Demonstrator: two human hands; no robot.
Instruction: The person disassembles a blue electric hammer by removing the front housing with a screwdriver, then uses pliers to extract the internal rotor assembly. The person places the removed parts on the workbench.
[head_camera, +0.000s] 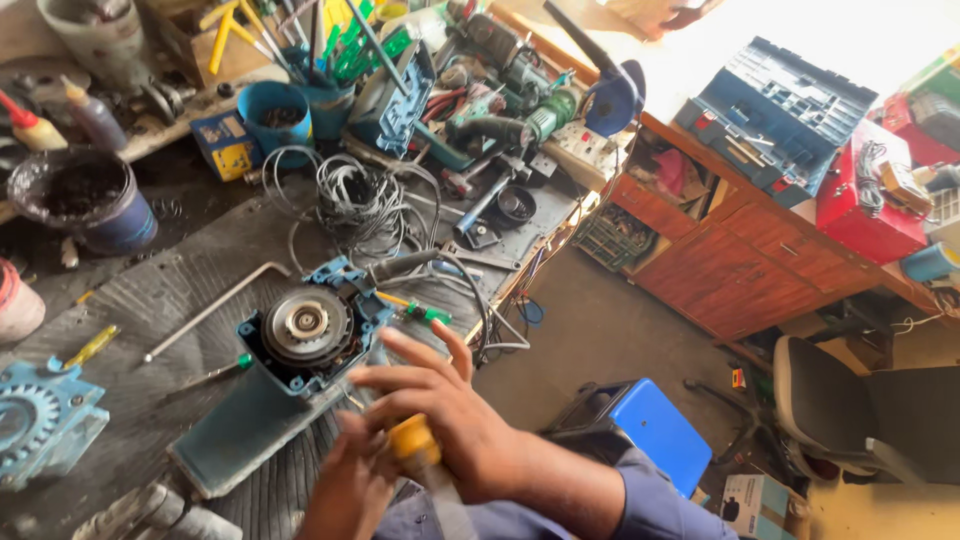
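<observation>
At the bottom edge, two hands in blue sleeves are meeting over a yellow-handled tool (415, 443); the right hand (450, 415) is wrapping over its yellow top, thumb and lower fingers closing on it while the index and middle fingers are sticking out straight; the left hand (350, 485) is cupping the tool from below, fingers curled, though how tightly they are gripping cannot be told. Just beyond the hands, an opened blue power tool housing (290, 385) is lying on the dark table (170, 290), its round metal rotor (307, 322) facing up. To the left, a blue gear casing (40, 420) is sitting at the table's edge, and a long L-shaped hex key (215, 308) is lying nearby. Farther back, a tangle of grey wire (355, 200) is sprawling; a black tub (85, 200) is standing at far left. Beyond the table, a blue stool (650, 430) is standing on the floor; a wooden cabinet (745, 260) is carrying a blue tool case (775, 110).
</observation>
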